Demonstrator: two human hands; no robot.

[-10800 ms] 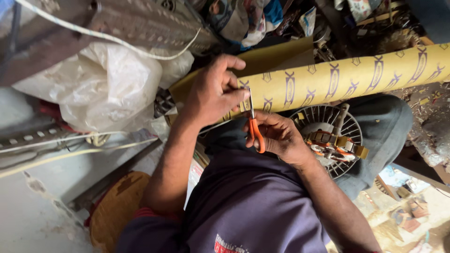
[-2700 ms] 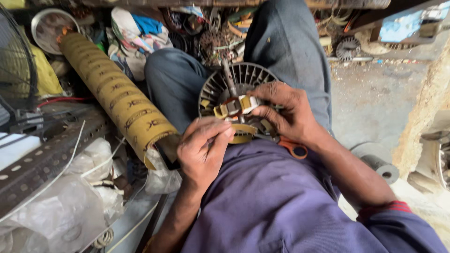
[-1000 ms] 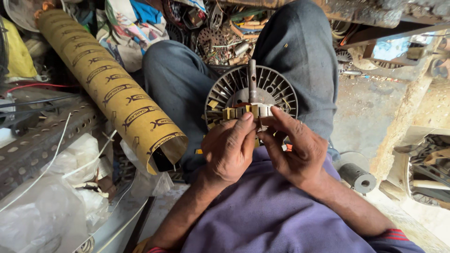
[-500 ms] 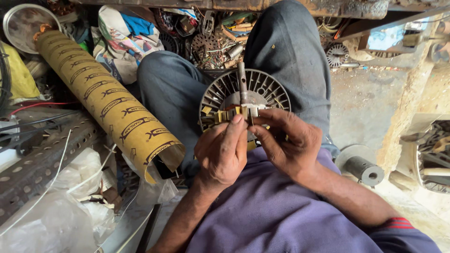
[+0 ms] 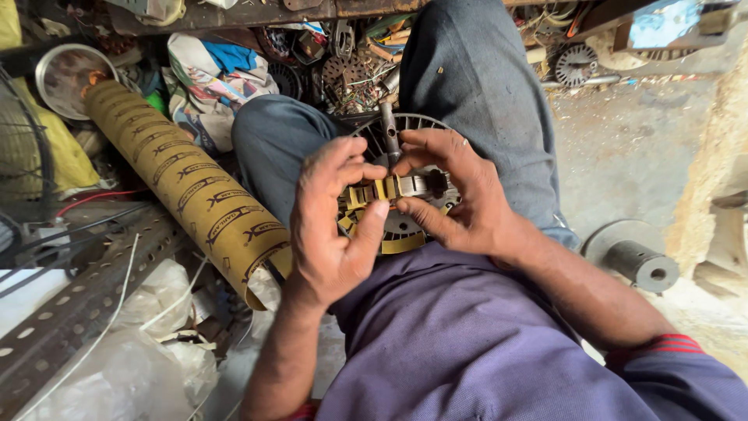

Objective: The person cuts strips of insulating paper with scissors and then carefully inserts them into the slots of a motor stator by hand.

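A round metal motor part (image 5: 405, 222) with radial fins and a short shaft (image 5: 389, 129) rests on my lap. Yellow paper strips (image 5: 382, 189) sit in its slots. My left hand (image 5: 331, 222) pinches one yellow strip at the part's near left side, thumb and fingers closed on it. From the right, my right hand (image 5: 460, 191) grips the part's slotted middle, fingertips pressing on the strips. Both hands cover much of the part's centre.
A long yellow patterned paper roll (image 5: 195, 191) lies at my left knee. A perforated metal angle bar (image 5: 70, 312), plastic bags and cables lie at lower left. A metal spool (image 5: 635, 257) stands on the floor at right. Scrap motor parts crowd the top.
The scissors held in my right hand earlier are out of view. Both hands have closed in on the finned part and shifted slightly along its slots.
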